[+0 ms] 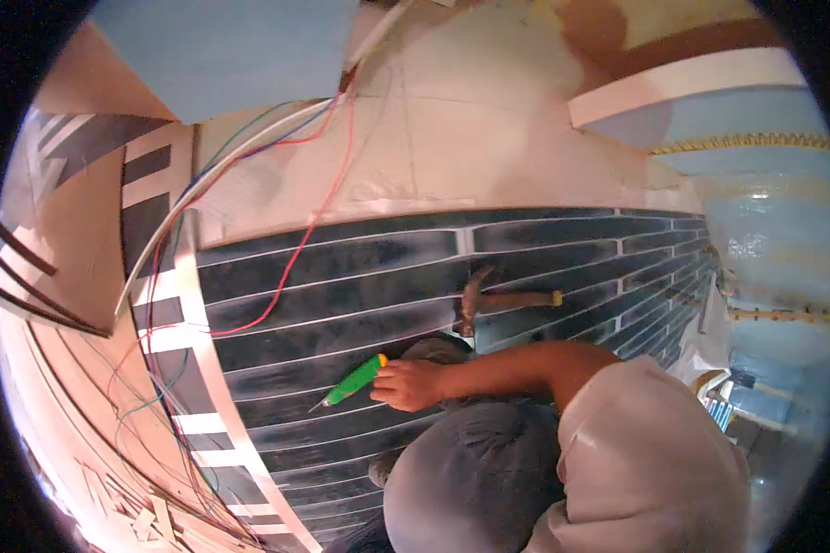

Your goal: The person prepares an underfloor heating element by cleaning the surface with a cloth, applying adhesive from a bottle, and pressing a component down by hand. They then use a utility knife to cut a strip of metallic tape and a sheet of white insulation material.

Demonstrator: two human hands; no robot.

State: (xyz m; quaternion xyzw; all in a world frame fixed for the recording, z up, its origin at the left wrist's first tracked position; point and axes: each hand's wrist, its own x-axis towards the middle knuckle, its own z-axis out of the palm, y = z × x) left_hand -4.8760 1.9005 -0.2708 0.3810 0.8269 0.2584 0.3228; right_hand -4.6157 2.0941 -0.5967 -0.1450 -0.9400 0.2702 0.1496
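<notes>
My right hand [410, 385] reaches in from the lower right, below a beige sleeve [655, 452], with its fingers closed around a green utility knife [352, 380]. The knife has a yellow end, and its thin tip points down and left, close over the dark tiled surface [295, 355]. Beyond the hand lies a hammer [470, 302], its short handle turned to the right. A bent knee in grey cloth [470, 470] fills the bottom middle, with a dark shoe [438, 350] partly hidden behind my hand. My left hand does not show.
Red, green and white wires [290, 267] hang across the left side. A striped border strip [198, 346] edges the dark surface. Wood offcuts [157, 521] lie at lower left. A pale blue panel [231, 51] juts in at the top, and a white ledge [692, 83] at upper right.
</notes>
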